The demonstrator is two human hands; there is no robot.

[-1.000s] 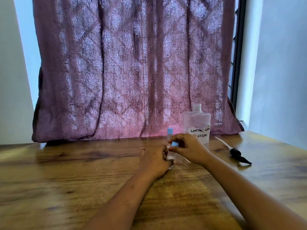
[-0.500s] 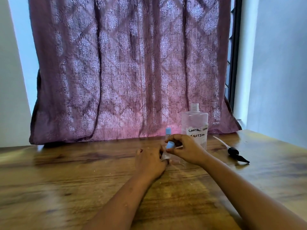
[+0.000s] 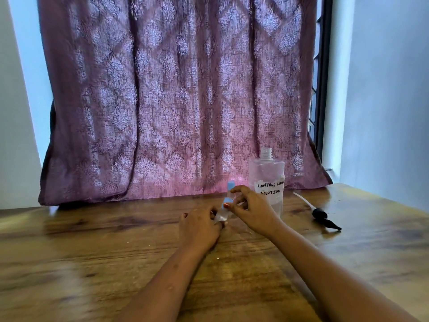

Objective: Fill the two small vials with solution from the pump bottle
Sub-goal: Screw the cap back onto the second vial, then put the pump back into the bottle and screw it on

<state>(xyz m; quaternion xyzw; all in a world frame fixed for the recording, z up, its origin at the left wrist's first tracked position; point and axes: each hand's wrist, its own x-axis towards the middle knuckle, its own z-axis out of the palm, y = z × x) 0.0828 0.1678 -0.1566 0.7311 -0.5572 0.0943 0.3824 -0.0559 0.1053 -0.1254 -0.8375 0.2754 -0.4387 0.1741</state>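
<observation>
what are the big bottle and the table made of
The bottle looks like clear, glossy plastic: the curtain shows through it and the neck is threaded. The table seems to be wood or wood veneer, varnished: visible grain, shiny reflections.

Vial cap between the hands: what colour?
Light blue cap, on the clear vial the left hand holds; right hand pinches it. Head view shows it best.
</observation>
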